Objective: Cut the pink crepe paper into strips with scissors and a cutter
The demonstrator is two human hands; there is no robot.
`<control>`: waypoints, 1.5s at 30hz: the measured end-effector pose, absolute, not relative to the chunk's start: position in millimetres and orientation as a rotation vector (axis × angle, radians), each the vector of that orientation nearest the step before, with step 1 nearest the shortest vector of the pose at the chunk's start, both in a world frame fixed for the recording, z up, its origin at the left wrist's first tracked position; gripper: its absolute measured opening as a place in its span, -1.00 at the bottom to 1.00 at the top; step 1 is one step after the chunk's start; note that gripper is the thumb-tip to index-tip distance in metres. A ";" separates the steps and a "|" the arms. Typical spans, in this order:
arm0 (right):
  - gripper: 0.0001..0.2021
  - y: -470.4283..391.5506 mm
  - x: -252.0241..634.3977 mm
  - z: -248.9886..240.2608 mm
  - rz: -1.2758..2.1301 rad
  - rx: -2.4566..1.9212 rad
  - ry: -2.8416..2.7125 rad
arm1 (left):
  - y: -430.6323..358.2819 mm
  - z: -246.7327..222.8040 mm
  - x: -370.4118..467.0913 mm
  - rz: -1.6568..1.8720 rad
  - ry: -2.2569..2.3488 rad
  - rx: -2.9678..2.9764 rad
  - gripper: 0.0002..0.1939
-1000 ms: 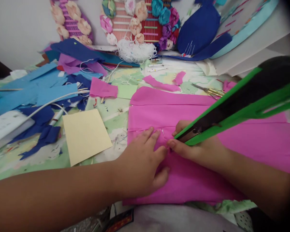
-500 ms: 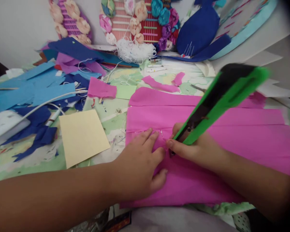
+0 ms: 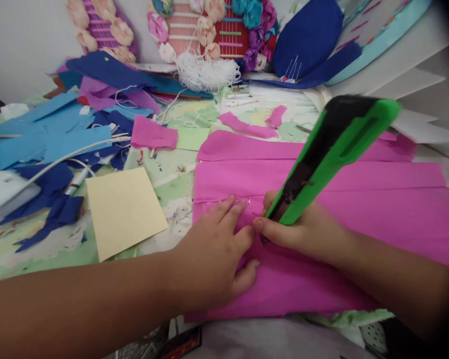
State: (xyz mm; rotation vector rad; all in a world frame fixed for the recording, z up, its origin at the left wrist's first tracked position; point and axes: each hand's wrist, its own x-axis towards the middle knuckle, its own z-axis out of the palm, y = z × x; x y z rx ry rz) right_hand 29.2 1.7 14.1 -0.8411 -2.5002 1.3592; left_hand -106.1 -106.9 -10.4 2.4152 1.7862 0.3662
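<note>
A large bright pink sheet (image 3: pixel 377 219), with long creases or folds across it, lies in front of me. My left hand (image 3: pixel 220 249) presses on its left part, fingers spread and palm down, holding nothing. In my right hand (image 3: pixel 299 227) is a green-and-black box cutter (image 3: pixel 322 164), gripped near its lower end and tilted up to the right. Its dark tip meets the pink sheet just right of my left hand. A small whitish mark shows on the sheet between the two hands. The fingers behind the cutter are partly hidden.
A pale yellow paper square (image 3: pixel 125 212) lies to the left. Beyond it are blue scraps (image 3: pixel 78 144), a white power strip (image 3: pixel 7 197) with its cord, and pink scraps (image 3: pixel 153 132). Tangled white string (image 3: pixel 207 72), pins and flower-trimmed woven pieces (image 3: pixel 230 40) stand at the back.
The view has shifted slightly. The cutter's upper end has swung a little to the left, while its tip stays at nearly the same spot. My left hand keeps its place.
</note>
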 end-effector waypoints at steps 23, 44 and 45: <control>-0.80 2.8 26.8 10.9 1.374 -0.866 -2.439 | -106.5 -10.0 -106.4 0.343 1.787 2.432 -0.53; -0.72 3.2 32.0 14.0 1.123 -0.681 -2.578 | -106.0 -8.7 -106.9 0.369 1.786 2.448 -0.57; -0.72 2.8 32.5 15.7 1.133 -0.691 -2.551 | -106.2 -8.7 -106.9 0.377 1.787 2.445 -0.57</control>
